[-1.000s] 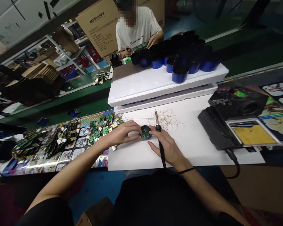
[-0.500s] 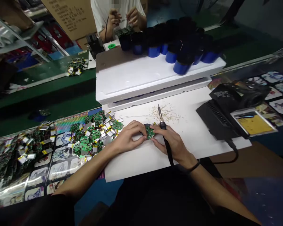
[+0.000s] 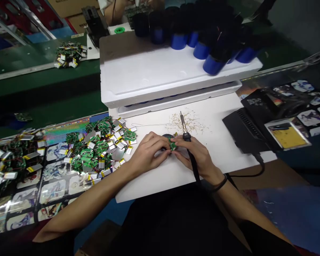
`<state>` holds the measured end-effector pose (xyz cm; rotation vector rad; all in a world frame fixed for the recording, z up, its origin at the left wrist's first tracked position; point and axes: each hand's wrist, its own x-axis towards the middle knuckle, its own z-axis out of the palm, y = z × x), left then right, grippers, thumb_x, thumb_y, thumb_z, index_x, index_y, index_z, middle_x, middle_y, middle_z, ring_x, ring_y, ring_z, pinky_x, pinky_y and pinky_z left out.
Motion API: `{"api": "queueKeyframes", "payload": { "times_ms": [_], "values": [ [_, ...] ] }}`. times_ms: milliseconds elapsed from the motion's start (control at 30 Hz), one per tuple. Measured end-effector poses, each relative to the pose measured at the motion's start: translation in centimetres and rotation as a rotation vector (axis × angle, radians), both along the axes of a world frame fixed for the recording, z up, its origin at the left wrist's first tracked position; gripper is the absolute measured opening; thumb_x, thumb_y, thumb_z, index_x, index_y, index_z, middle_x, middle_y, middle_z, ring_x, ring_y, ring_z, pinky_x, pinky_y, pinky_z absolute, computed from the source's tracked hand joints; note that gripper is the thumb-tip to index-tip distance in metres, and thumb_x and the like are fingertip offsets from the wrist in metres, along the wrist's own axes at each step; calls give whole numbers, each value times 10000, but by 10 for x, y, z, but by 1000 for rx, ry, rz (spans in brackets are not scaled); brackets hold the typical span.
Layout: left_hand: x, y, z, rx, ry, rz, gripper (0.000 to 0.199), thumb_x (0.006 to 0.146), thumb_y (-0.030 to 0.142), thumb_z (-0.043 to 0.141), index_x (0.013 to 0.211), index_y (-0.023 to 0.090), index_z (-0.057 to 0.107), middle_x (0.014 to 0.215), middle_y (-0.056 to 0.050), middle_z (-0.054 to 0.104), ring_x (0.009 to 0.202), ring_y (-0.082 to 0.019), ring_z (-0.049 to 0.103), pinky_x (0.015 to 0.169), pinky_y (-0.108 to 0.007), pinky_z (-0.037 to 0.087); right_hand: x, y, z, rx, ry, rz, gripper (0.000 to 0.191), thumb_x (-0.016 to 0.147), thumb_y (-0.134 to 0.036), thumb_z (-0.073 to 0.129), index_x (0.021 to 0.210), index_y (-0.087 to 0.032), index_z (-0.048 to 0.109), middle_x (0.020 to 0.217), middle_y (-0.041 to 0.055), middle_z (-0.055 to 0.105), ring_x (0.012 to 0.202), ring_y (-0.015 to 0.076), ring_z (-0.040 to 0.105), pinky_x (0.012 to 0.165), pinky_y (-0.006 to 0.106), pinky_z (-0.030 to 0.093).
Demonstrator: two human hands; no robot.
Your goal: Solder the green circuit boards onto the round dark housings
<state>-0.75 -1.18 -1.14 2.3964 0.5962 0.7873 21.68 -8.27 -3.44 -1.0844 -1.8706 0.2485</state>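
My left hand (image 3: 148,150) grips a dark round part (image 3: 166,136) with a small green circuit board (image 3: 172,144) at its edge, and much of the part is hidden by my fingers. My right hand (image 3: 195,156) holds a soldering iron (image 3: 187,136) upright, its bare tip pointing away from me. The fingers of that hand rest against the board beside the iron. Both hands sit close together above a white work sheet (image 3: 208,149) scattered with pale solder debris (image 3: 188,121).
Left of the sheet lies a heap of green boards with small batteries (image 3: 98,145). A black soldering station (image 3: 245,129) and yellow sponge tray (image 3: 288,138) stand right. Blue-and-black cylinders (image 3: 213,60) stand on a white foam slab (image 3: 149,76). A co-worker's arm (image 3: 117,9) shows beyond.
The view has tilted downward and shifted, so the co-worker has mostly left the picture. My hands have closed in, and the green board now sits between my fingertips near the iron.
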Motion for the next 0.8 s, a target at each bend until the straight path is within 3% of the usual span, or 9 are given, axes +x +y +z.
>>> {"api": "queueKeyframes", "payload": {
  "times_ms": [167,267,300,367,400,467,533,667,800],
  "values": [
    [2,1,3,-3,-15,-14,45,1063,192,600,1051,201,642,1091,-73,772,1049,-212,665,954,-383,510,1,-5,3,-27,23,-9,523,954,-115,742,1419,-309,600,1340,83,781,1232,263,768,1048,483,665],
    [2,3,5,-31,-7,-16,65,1068,197,592,1034,198,648,1080,-68,771,999,-199,652,938,-372,506,2,-20,11,-132,126,-68,359,1015,-171,664,1351,-295,652,1296,82,795,1212,265,772,1038,484,654],
    [1,3,6,-49,-4,-16,76,1070,202,588,1027,199,651,1077,-68,772,991,-198,653,936,-371,506,3,-26,14,-173,197,-92,289,1049,-224,619,1326,-291,670,1191,73,820,1110,255,799,968,466,670],
    [1,4,5,-84,-14,-18,88,1069,208,585,1013,203,653,1067,-66,776,984,-198,662,938,-373,507,7,-37,21,-246,387,-125,267,1093,-366,547,1307,-284,683,862,27,790,739,208,767,677,378,651],
    [1,5,5,-99,-24,-20,89,1066,210,587,1006,205,652,1058,-63,779,978,-198,667,939,-373,510,9,-41,24,-267,485,-124,304,1090,-434,542,1318,-285,677,716,-10,714,562,176,667,529,328,568],
    [0,5,3,-124,-37,-21,85,1058,215,594,998,209,652,1056,-60,782,969,-198,672,938,-374,517,12,-47,30,-290,633,-111,393,1039,-524,612,1367,-309,640,604,-58,587,436,146,495,402,279,398],
    [0,6,3,-137,-43,-18,82,1051,218,599,991,213,654,1059,-59,784,961,-201,671,930,-375,525,15,-49,34,-301,678,-117,446,984,-525,691,1378,-329,623,664,-44,614,488,155,521,426,282,406],
    [0,6,2,-130,-71,-26,67,1031,187,613,985,212,655,1068,-58,785,949,-199,668,919,-368,529,22,-54,35,-319,616,-170,297,988,-440,685,1221,-259,719,878,43,702,604,177,637,474,320,477],
    [0,6,0,-130,-91,-21,72,1021,169,611,983,209,657,1073,-61,783,958,-195,677,922,-363,531,35,-60,33,-275,440,-276,208,953,-341,736,1138,-259,780,878,53,727,614,183,657,481,333,491]
  ]
}}
